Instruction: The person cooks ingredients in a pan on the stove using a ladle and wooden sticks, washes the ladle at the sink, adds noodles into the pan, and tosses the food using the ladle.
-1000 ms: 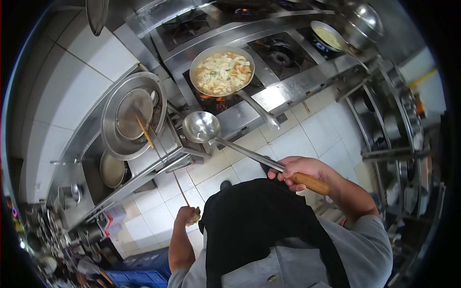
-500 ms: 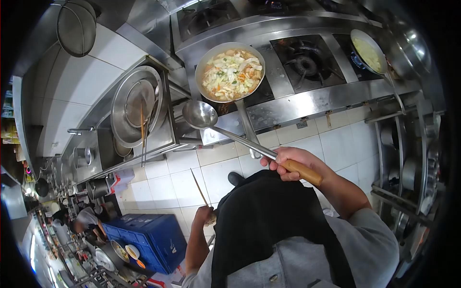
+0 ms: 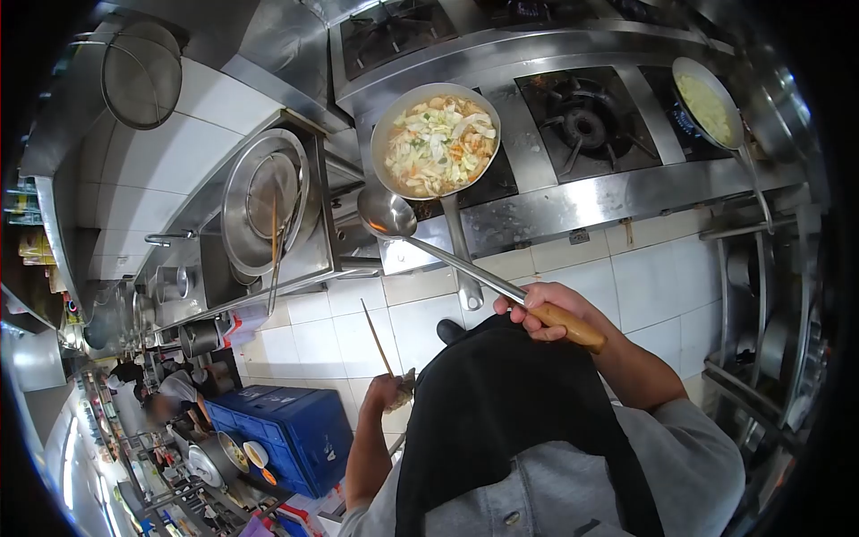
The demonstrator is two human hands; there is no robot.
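Observation:
My right hand (image 3: pixel 548 311) is wrapped round the wooden handle of a big metal ladle (image 3: pixel 470 268). The ladle's bowl hangs just in front of a frying pan (image 3: pixel 379 161), left of the pan's metal handle. Chopped cabbage, carrot bits and broth (image 3: pixel 438 143) fill the pan, which sits on a burner. Down at the left, beside my apron, my left hand (image 3: pixel 385 392) is closed on a long thin wooden stick (image 3: pixel 376 336), likely chopsticks. A greyish crumpled thing, perhaps a cloth (image 3: pixel 407 383), shows at the same hand.
Another pan (image 3: pixel 729 112) with pale food sits over a lit burner at right. A bare burner (image 3: pixel 586 127) lies between the pans. A metal basin (image 3: pixel 234 206) with a strainer and long chopsticks stands at left. A blue crate (image 3: pixel 282 438) and a person (image 3: pixel 179 394) are farther left.
The view has shifted slightly, so the stove and basin appear a little farther right and lower. Both hands keep their holds, and the ladle stays by the pan.

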